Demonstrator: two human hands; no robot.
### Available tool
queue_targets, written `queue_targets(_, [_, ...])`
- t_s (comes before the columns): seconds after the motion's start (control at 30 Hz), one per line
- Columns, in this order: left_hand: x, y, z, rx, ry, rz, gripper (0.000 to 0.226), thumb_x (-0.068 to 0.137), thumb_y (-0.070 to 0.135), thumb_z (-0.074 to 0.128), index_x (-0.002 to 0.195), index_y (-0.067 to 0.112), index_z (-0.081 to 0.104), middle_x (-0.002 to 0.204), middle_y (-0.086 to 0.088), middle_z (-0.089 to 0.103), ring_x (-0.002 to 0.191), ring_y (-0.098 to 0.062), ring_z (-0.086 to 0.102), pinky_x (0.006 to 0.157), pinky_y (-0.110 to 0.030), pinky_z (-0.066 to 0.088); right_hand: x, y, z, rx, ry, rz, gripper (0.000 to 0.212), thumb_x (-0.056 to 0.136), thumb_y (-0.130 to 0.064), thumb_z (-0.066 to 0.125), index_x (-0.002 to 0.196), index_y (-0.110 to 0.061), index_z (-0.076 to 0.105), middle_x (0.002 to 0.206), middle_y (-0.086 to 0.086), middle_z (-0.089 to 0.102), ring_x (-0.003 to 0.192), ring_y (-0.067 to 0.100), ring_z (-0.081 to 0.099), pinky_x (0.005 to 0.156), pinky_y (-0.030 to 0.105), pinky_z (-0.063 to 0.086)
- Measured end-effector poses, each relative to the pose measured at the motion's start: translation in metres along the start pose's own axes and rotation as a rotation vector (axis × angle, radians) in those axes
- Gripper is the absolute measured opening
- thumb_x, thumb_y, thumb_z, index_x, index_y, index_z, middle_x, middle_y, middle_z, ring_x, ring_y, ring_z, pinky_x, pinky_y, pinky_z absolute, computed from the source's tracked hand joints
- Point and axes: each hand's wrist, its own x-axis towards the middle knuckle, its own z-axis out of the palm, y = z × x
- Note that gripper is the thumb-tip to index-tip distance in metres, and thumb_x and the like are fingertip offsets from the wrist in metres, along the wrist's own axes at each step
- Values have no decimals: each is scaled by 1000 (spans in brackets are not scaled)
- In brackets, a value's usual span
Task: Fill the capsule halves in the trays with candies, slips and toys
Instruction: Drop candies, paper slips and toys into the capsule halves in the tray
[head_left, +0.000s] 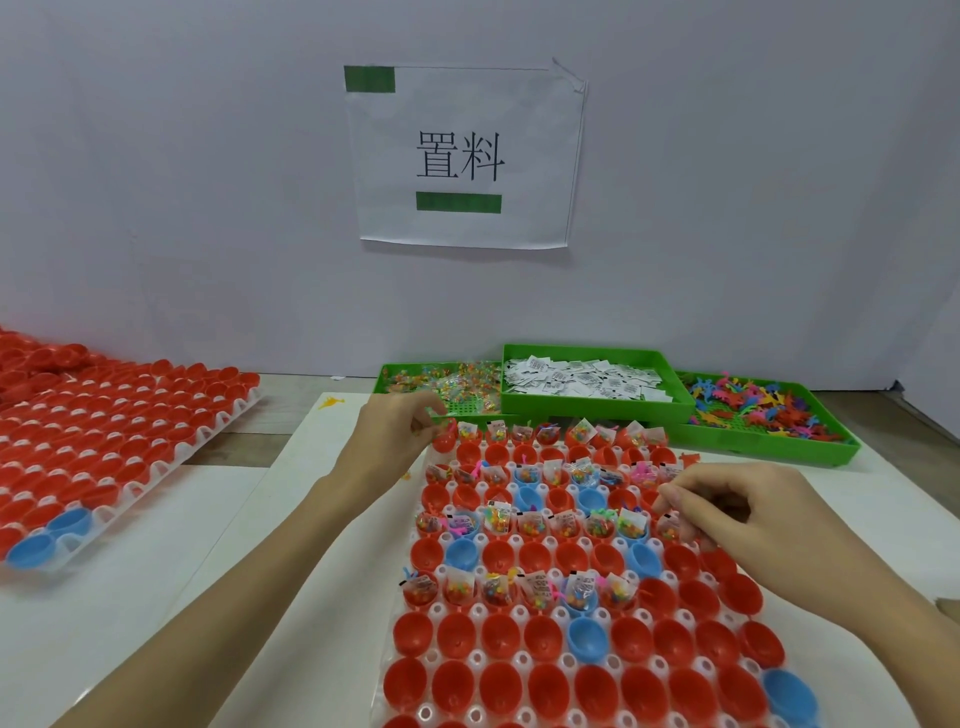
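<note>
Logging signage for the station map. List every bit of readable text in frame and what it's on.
"置料": large black characters on the white paper sheet stuck to the wall.
Two green blocks on that sheet: whatever sits under them cannot be read.
Slips in the middle green tray: dark print, too small to read.
Slips tucked in the filled capsule halves: dark print, too blurred to read.
No other text visible.

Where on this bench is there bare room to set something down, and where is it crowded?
Free: the white sheet between the side tray of capsule halves and the working tray, though the left forearm crosses it; also a strip right of the working tray, below the green toy bin. Crowded: the far edge, where three green bins meet the working tray and both hands.
</note>
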Motion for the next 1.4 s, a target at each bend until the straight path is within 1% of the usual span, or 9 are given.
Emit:
queue_targets(0.17, [0,-1,2,21,-8,8,11,91,8,75,100,10,82,96,-5,79,83,-14,67,79,-21,55,0,0,-1,-3,4,-2,20,95,-38,62,79,-38,75,67,-14,71,66,4,67,65,22,52])
queue_targets(0.3, [1,-1,1,-82,-12,-50,11,91,8,75,100,10,81,95,-3,78,77,-5,64,71,-2,45,0,-1,-1,4,5,7,20,95,-36,62,79,-37,76,67,-13,71,66,5,67,64,22,51])
queue_targets(0.67, [-1,0,7,-165,-55,-79,12,90,10,77,101,10,77,101,-1,76,82,-5,68,68,0,48,-2,-9,-1,67,29,-13,20,90,-44,60,81,-36,77,70,-9,73,65,8,68,66,28,57])
queue_targets(0.83, [-8,-2,5,-231,-37,-77,9,90,12,78,99,11,78,96,0,77,82,-2,68,73,-1,50,14,-45,24,116,76,-159,18,94,-22,68,105,-35,75,97,-23,73,91,0,69,74,10,53])
queue_targets(0.97, [-10,-1,7,-252,-4,-71,10,90,11,77,100,7,78,92,0,75,81,-4,68,76,-2,51,69,-78,59,-30,-28,-308,28,98,-14,65,123,-25,71,116,-15,71,102,-3,65,90,9,51])
queue_targets(1.13, [-12,-3,10,-303,25,-62,12,89,8,78,100,5,78,93,-3,77,84,-9,72,80,-9,55,137,-95,105,-219,-159,-344,41,99,-14,64,140,-16,60,140,4,62,128,18,57,112,33,45])
queue_targets(1.2, [-12,-5,10,-318,26,-61,15,89,9,78,102,4,78,94,-3,77,84,-8,72,80,-8,55,150,-93,116,-246,-202,-346,38,97,-18,68,134,-16,65,132,5,66,122,19,60,108,35,47])
queue_targets(1.3, [-11,-6,11,-346,20,-61,14,89,11,79,102,6,78,93,-1,77,81,3,68,77,-6,52,159,-84,124,-263,-209,-357,23,92,-22,75,114,-18,76,106,-2,71,95,11,62,94,33,54])
queue_targets(1.4, [-10,-6,9,-351,15,-84,11,90,12,78,100,7,79,92,0,77,83,3,68,76,-6,52,160,-77,127,-237,-169,-357,18,88,-23,78,105,-16,77,99,-3,72,89,9,63,89,29,56])
